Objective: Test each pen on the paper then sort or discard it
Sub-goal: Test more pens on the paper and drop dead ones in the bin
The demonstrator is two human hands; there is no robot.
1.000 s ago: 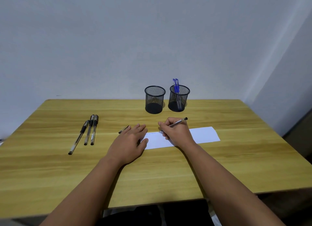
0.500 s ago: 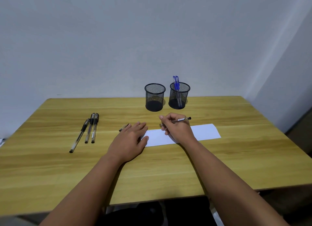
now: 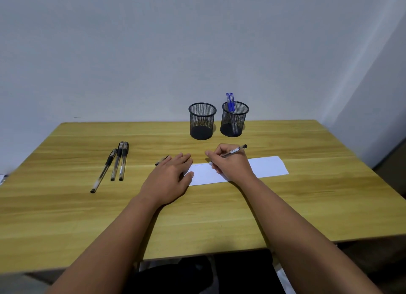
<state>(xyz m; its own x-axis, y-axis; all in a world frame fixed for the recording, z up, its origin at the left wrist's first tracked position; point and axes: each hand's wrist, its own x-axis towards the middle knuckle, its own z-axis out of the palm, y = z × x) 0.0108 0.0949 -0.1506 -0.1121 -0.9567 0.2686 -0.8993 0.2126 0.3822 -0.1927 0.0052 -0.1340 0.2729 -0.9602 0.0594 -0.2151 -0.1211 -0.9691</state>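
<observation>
A white strip of paper [image 3: 267,166] lies across the middle of the wooden table [image 3: 219,214]. My right hand [image 3: 230,162] grips a clear black-tipped pen [image 3: 235,150] with its tip touching the paper's left part, near faint scribbles. My left hand [image 3: 169,177] lies flat with fingers spread, pressing the paper's left end. A small black pen cap [image 3: 161,160] lies just beyond its fingers. Three black pens [image 3: 116,162] rest side by side on the left. Two black mesh cups stand at the back: the left cup [image 3: 202,120] holds nothing, the right cup [image 3: 234,118] holds two blue pens [image 3: 230,102].
A plain grey wall runs behind the table. The table's near edge is close to my body, with dark clothing below it. A dark piece of furniture shows at the far right edge [image 3: 397,162].
The right hand's pen, lifted and level half a second ago, has tilted down so its tip meets the paper again. The view shifted slightly. My left hand stayed put.
</observation>
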